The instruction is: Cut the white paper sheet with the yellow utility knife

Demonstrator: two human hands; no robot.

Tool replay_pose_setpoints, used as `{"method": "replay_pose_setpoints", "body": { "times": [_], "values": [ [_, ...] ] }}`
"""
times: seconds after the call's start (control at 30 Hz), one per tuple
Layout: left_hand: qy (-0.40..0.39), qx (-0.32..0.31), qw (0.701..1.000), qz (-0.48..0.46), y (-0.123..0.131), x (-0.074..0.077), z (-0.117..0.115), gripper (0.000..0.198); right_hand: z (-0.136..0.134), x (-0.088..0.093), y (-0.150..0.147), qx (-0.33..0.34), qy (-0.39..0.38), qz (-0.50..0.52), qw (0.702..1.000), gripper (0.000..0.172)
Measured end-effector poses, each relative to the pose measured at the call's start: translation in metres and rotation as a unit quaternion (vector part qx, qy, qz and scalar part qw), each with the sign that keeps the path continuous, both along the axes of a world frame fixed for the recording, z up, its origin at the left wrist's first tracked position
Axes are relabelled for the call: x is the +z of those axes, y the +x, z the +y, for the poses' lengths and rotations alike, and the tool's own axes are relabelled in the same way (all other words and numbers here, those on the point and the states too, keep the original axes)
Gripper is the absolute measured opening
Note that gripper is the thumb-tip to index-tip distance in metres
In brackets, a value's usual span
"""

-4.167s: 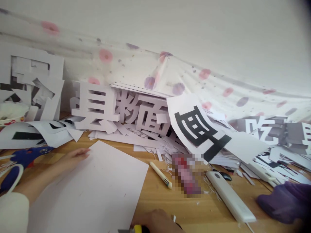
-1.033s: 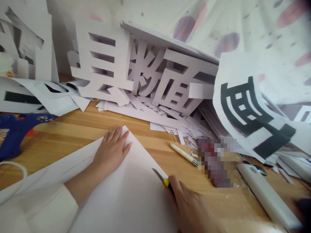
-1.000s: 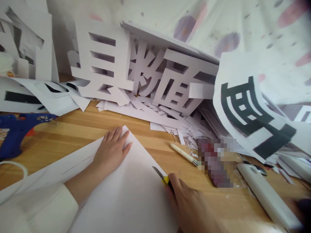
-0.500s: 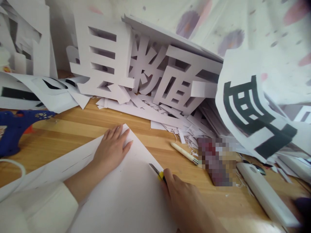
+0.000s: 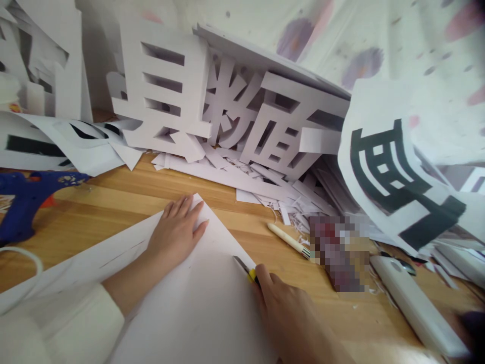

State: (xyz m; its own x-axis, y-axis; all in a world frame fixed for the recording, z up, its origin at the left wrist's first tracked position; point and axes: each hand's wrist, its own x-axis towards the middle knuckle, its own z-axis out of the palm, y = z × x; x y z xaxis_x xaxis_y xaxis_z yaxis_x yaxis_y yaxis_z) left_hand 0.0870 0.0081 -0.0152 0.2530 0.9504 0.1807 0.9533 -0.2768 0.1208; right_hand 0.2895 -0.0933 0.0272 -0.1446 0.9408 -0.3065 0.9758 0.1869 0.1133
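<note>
White sheet: it lies on the wooden counter [image 5: 250,227] in front of you, one corner pointing away; your white sheet [image 5: 197,303] could turn if the pressure stays only near this corner.
Left hand: your left hand [image 5: 174,232] is flat on the sheet, fingers stretched, thumb apart, holding nothing; the thumb is the part most at risk, because the blade points to its side.
Right hand: your right hand [image 5: 282,298] is wrapped around the knife at the sheet's right edge; a grip too loose could let the handle twist.
Knife: the blade of the knife [image 5: 244,268] is exposed beyond the yellow part; whether it touches the sheet, I cannot tell. Too much force could make it jump or snap.
Counter: what is under the sheet is hidden; if it is bare wood, a deep stroke could scratch it.
White cable: the white cable [image 5: 34,258] is by the sheet's left side, near your sleeve [image 5: 68,328]; if the sleeve catches it, the blue glue gun [image 5: 22,202] may be pulled, supposing they are connected.
Pen: the pen [image 5: 288,240] lies near your right hand; a wide swing could knock it.
</note>
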Motion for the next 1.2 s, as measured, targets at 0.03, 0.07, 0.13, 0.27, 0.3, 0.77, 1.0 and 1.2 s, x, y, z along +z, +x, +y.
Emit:
{"method": "replay_pose_setpoints", "body": {
  "times": [0.03,0.07,0.13,0.27,0.3,0.77,1.0,1.2],
  "values": [
    [0.000,0.001,1.000,-0.001,0.000,0.000,0.000,0.050,0.000,0.000,0.000,0.000,-0.001,-0.003,1.000,0.016],
    [0.000,0.002,1.000,-0.001,0.000,0.000,0.000,0.050,0.001,0.000,-0.001,0.001,-0.006,-0.008,1.000,0.016],
    [-0.002,0.003,1.000,0.003,0.000,0.000,0.000,0.050,0.002,0.001,-0.002,0.003,-0.019,-0.021,1.000,0.017],
    [-0.007,0.002,1.000,0.011,0.000,0.001,0.000,0.051,0.005,0.012,-0.005,0.030,-0.046,-0.058,0.997,0.020],
    [-0.007,0.002,1.000,0.011,0.000,0.002,0.000,0.051,0.006,0.017,-0.006,0.053,-0.054,-0.072,0.995,0.021],
    [-0.030,0.010,0.999,0.002,0.001,0.005,0.001,0.052,0.016,0.041,-0.006,0.225,-0.038,-0.149,0.962,0.017],
    [-0.025,0.008,1.000,0.002,0.000,0.004,0.001,0.052,0.014,0.042,-0.005,0.188,-0.053,-0.127,0.972,0.018],
    [-0.025,0.008,1.000,-0.005,0.000,0.005,0.001,0.052,0.014,0.043,-0.003,0.184,-0.081,-0.144,0.969,0.026]
  ]
}}
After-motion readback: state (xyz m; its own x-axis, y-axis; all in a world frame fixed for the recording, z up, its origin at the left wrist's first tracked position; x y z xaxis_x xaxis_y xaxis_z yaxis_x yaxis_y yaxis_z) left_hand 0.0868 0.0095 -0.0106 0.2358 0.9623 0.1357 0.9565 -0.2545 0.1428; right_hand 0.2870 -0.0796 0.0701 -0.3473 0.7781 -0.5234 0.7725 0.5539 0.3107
